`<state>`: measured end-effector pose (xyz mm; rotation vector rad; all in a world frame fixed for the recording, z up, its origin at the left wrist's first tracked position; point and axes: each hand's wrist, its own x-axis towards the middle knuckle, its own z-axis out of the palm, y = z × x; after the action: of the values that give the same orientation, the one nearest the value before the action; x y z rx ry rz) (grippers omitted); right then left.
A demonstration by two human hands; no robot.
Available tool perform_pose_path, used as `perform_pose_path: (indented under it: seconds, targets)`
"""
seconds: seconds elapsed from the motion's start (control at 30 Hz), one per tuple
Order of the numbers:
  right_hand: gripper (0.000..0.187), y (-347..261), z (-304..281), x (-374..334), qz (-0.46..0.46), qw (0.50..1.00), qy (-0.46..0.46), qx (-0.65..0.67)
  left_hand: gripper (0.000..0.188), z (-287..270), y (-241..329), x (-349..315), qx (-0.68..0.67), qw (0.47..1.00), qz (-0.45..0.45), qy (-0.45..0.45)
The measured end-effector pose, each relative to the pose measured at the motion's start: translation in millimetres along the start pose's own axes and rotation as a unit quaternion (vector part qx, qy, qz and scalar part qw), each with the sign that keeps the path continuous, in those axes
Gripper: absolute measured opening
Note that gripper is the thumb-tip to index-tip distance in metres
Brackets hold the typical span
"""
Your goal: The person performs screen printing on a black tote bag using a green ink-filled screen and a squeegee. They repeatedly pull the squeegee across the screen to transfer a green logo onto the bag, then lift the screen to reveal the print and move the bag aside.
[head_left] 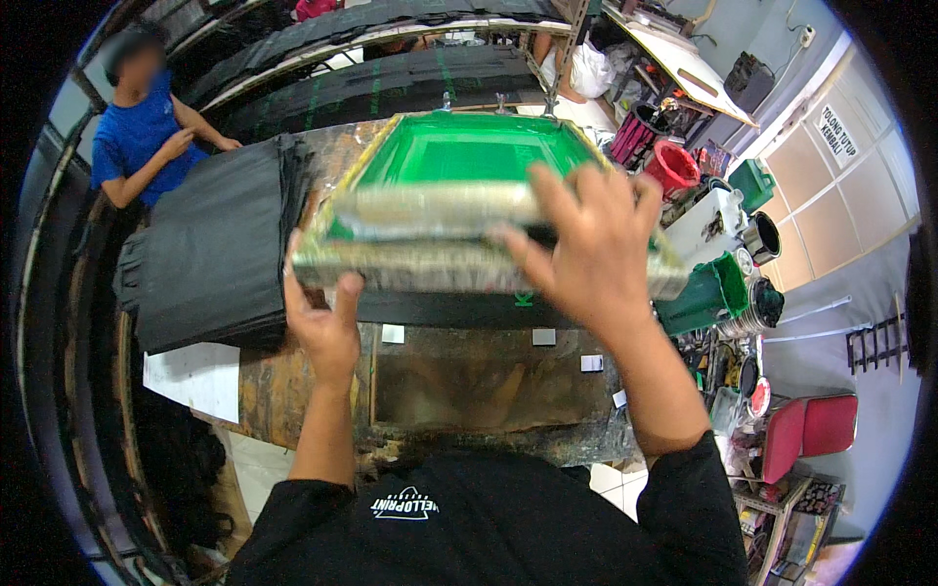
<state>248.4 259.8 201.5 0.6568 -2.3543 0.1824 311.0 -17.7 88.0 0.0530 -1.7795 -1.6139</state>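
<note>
A screen printing frame [473, 275] with green ink across its mesh [449, 156] is tilted up in front of me, its near edge raised off the table. My left hand [324, 317] grips the frame's near left corner, thumb on the front side. Across the near part of the frame lies a long pale squeegee [430, 206], blurred by motion. My right hand [596, 239] is at its right end, thumb on the near side and fingers over the far side. Under the frame shows a strip of black fabric [430, 310] with green print.
A thick stack of black fabric pieces [220, 244] lies left of the frame. Small white tabs [543, 337] stick to the brown board [459, 381]. Another person [147, 137] in blue stands far left. Racks [391, 88] of printed pieces stand behind; buckets [672, 166] crowd the right.
</note>
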Motion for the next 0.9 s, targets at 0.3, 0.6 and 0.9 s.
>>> perform_pose_path:
  seconds: [0.3,0.6,0.9]
  targets:
    - [0.051,31.2,-5.0,81.0,-0.044,0.994,0.099,-0.014,0.112,-9.1,-76.9,-22.8,0.487,0.859,-0.056,-0.151]
    - [0.053,36.3,-14.1,106.9,-0.029,0.997,0.075,0.0,0.083,-20.8,-116.3,-22.8,0.385,0.895,-0.094,-0.205]
    - [0.056,46.0,-11.8,119.4,-0.008,0.999,0.048,-0.003,0.05,-32.9,-77.3,103.1,0.277,0.949,0.016,-0.15]
